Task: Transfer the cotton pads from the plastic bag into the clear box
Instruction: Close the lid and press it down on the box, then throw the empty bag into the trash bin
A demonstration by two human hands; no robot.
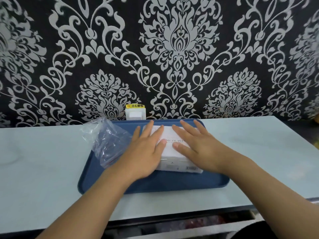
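Both hands, left hand point(146, 152) and right hand point(198, 144), fingers flat, pressing the clear box point(172, 152) mid-tray point(155, 185), probably seating its lid, crumpled plastic bag point(107, 140) just left.

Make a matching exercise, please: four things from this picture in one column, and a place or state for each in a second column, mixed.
1. plastic bag
2. clear box
3. blue tray
4. wall socket

a. on the pale table, holding bag and box
b. crumpled, at the tray's left edge
c. under both flat hands
d. behind the tray, under a yellow label

Pairs: 1-b, 2-c, 3-a, 4-d
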